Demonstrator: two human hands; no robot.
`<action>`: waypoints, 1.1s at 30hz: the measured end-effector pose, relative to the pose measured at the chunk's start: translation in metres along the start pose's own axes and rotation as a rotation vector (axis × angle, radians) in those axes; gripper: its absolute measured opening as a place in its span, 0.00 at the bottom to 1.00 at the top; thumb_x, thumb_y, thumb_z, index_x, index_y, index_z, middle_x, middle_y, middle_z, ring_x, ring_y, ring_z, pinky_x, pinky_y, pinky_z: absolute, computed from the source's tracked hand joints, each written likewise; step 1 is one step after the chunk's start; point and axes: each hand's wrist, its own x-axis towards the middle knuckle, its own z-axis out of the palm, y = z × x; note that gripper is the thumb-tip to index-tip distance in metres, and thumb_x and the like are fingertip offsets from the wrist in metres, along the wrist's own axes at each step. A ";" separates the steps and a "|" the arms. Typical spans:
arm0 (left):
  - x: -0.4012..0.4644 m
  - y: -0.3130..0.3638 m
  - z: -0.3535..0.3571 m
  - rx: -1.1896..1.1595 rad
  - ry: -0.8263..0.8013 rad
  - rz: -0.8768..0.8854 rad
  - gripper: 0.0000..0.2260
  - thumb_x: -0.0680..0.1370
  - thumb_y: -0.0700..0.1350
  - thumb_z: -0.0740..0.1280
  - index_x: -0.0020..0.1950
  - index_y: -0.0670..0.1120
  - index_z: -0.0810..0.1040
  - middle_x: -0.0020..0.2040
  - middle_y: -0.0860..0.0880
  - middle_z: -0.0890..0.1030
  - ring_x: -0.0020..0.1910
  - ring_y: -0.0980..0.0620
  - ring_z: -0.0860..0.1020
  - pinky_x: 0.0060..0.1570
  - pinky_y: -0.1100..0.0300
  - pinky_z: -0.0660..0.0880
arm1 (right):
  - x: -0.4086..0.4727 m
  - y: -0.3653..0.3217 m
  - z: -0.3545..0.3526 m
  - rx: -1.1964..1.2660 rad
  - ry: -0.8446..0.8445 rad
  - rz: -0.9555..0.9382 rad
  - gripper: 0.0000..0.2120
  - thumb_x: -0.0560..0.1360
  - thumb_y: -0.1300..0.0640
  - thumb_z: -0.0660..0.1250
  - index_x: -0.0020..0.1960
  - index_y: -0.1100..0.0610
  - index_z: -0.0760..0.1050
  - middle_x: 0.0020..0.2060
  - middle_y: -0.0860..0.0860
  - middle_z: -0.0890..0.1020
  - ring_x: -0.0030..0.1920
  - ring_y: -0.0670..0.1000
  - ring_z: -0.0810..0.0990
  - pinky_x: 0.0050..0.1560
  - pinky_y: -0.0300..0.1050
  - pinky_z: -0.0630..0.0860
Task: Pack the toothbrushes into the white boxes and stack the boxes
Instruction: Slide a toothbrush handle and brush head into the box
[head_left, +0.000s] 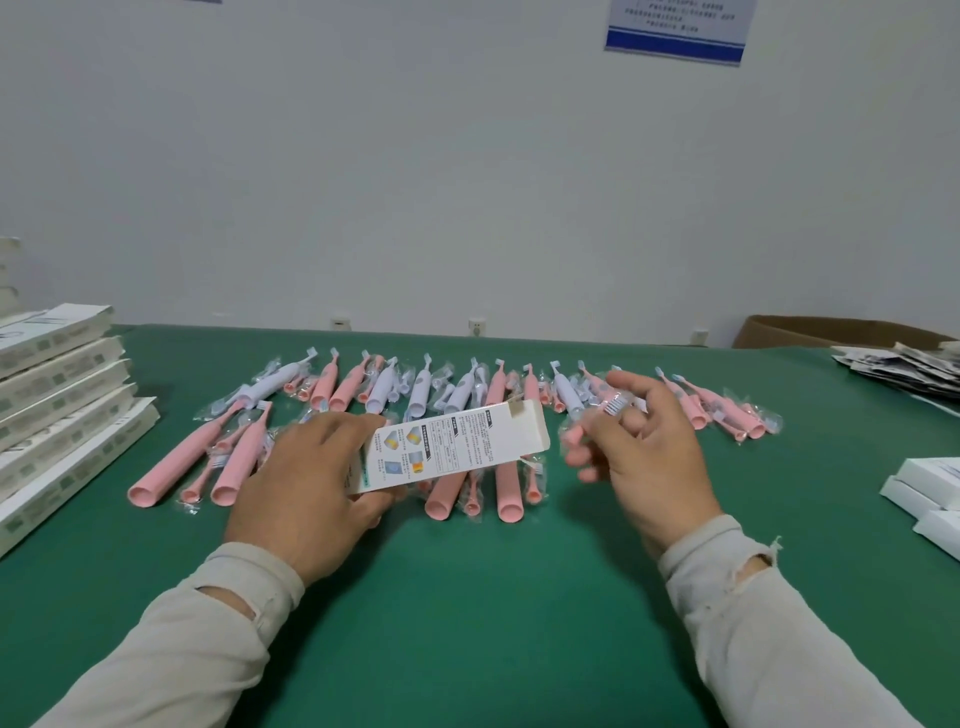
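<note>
My left hand (306, 483) grips one end of a white box (457, 447) with printed text and pictures, held just above the green table (467, 623); its far end flap is open. To the right of the box, my right hand (649, 457) pinches a small pink brush head in a clear wrapper (597, 421), its bristles near my thumb. Several pink and white toothbrushes (431, 389) and wrapped heads lie in rows across the table behind and under both hands.
A stack of packed white boxes (57, 410) stands at the left edge. Flat white boxes (930, 488) lie at the right, with a pile of printed leaflets (904, 369) and a brown carton (831, 332) behind them. A white wall closes the far side.
</note>
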 end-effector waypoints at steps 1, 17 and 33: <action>0.000 0.000 0.000 -0.003 -0.001 0.010 0.30 0.72 0.64 0.70 0.71 0.62 0.66 0.67 0.59 0.71 0.64 0.53 0.68 0.55 0.50 0.75 | -0.002 0.000 0.005 0.004 0.016 -0.044 0.16 0.78 0.64 0.67 0.60 0.47 0.70 0.37 0.54 0.85 0.34 0.50 0.83 0.33 0.40 0.77; -0.001 0.006 -0.001 -0.025 -0.003 0.106 0.30 0.71 0.66 0.69 0.71 0.60 0.69 0.67 0.59 0.73 0.62 0.55 0.70 0.56 0.52 0.74 | -0.004 0.018 0.019 -0.152 0.246 -0.095 0.08 0.73 0.54 0.75 0.48 0.46 0.78 0.53 0.48 0.80 0.40 0.52 0.86 0.46 0.54 0.84; -0.001 0.008 -0.002 -0.006 -0.017 0.099 0.31 0.72 0.65 0.69 0.72 0.60 0.67 0.67 0.60 0.72 0.64 0.55 0.69 0.58 0.51 0.75 | -0.008 0.014 0.025 -0.181 0.201 -0.091 0.08 0.71 0.61 0.76 0.40 0.51 0.79 0.35 0.43 0.83 0.30 0.45 0.80 0.35 0.40 0.79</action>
